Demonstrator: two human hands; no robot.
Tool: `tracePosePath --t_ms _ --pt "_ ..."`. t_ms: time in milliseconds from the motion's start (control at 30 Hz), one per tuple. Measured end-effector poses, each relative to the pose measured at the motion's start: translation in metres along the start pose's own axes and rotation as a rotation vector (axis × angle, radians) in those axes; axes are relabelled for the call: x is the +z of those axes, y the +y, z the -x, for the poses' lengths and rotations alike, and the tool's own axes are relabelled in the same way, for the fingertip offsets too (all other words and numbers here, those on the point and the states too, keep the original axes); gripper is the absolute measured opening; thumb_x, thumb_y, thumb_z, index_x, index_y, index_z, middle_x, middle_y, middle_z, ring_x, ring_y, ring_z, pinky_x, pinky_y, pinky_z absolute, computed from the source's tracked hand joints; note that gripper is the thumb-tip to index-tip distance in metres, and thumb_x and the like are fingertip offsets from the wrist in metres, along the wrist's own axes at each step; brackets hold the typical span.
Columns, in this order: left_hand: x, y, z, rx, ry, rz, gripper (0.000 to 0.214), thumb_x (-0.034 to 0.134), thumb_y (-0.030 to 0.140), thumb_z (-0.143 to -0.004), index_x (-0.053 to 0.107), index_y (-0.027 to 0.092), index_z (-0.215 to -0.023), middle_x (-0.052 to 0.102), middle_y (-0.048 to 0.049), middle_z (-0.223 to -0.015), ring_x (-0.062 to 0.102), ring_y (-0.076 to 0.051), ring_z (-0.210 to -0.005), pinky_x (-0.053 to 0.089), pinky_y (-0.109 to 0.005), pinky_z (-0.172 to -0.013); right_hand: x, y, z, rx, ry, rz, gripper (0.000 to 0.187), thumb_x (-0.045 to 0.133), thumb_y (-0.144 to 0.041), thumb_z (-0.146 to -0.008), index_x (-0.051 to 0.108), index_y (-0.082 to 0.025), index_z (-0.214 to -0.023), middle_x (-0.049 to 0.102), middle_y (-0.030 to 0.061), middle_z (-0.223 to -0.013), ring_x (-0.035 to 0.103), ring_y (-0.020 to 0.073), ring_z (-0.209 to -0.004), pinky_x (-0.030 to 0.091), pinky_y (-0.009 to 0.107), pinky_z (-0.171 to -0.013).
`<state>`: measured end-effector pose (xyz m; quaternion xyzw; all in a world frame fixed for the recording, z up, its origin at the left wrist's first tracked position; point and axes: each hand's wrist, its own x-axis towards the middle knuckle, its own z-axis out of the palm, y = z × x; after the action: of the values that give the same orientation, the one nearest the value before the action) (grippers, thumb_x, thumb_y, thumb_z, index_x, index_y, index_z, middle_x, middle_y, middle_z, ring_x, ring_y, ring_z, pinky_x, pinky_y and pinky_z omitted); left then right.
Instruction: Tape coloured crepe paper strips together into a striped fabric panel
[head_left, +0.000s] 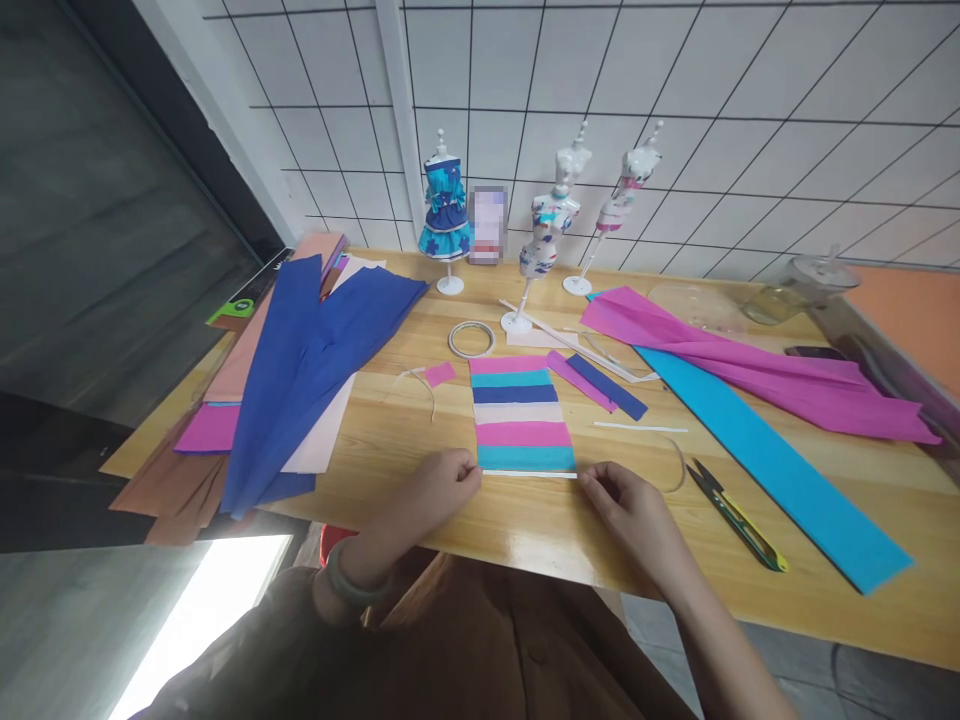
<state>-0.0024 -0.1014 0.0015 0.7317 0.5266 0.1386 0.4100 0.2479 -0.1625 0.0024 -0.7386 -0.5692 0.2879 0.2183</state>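
Note:
A panel of pink, teal, dark blue and pale crepe-paper stripes lies flat on the wooden table in front of me. Along its near edge runs a thin white tape strip. My left hand is closed in a pinch at the strip's left end. At the right end, my right hand pinches with thumb and forefinger. A roll of tape lies just beyond the panel. Beside the panel's upper right are a narrow dark blue strip and a pink strip.
Yellow-handled thread snips lie to the right, near a long bright blue strip and pink crepe paper. Folded dark blue paper covers other sheets at left. Small dress forms, one in a blue dress, stand along the tiled wall.

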Motion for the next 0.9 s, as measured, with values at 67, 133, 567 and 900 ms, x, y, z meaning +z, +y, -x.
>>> tracePosePath --t_ms 67,133,567,900 --pt "0.001 0.001 -0.004 0.005 0.012 -0.027 0.022 0.041 0.026 -0.078 0.04 0.017 -0.058 0.036 0.0044 -0.053 0.035 -0.01 -0.053 0.019 -0.025 -0.051 0.0 -0.001 -0.002 0.016 -0.006 0.015 0.03 0.043 -0.045 -0.082 0.059 -0.021 -0.077 0.063 0.0031 -0.065 0.056 0.0193 -0.061 0.039 0.028 -0.056" --pt "0.0 0.002 -0.006 0.01 0.011 -0.045 0.021 0.041 0.023 -0.077 0.039 0.017 -0.057 0.038 0.0042 -0.053 0.035 -0.01 -0.053 0.018 -0.025 -0.052 -0.001 -0.002 -0.004 0.022 -0.011 0.025 0.029 0.043 -0.044 -0.082 0.06 -0.021 -0.077 0.065 0.0043 -0.068 0.058 0.0205 -0.063 0.039 0.029 -0.057" --pt "0.0 -0.001 -0.017 -0.047 -0.043 -0.045 0.022 0.043 0.024 -0.077 0.042 0.016 -0.056 0.04 0.0038 -0.052 0.034 -0.01 -0.051 0.016 -0.026 -0.051 -0.002 -0.004 -0.018 0.093 -0.077 0.178 0.024 0.043 -0.04 -0.081 0.06 -0.024 -0.076 0.067 0.0024 -0.07 0.06 0.0211 -0.066 0.036 0.028 -0.056" --pt "-0.002 -0.001 -0.017 -0.056 -0.053 -0.019 0.02 0.044 0.025 -0.077 0.044 0.016 -0.058 0.044 0.0034 -0.055 0.035 -0.01 -0.053 0.019 -0.026 -0.052 -0.004 -0.001 -0.021 0.081 -0.104 0.168 0.026 0.042 -0.041 -0.081 0.061 -0.023 -0.076 0.067 0.0029 -0.071 0.06 0.0207 -0.065 0.035 0.028 -0.055"
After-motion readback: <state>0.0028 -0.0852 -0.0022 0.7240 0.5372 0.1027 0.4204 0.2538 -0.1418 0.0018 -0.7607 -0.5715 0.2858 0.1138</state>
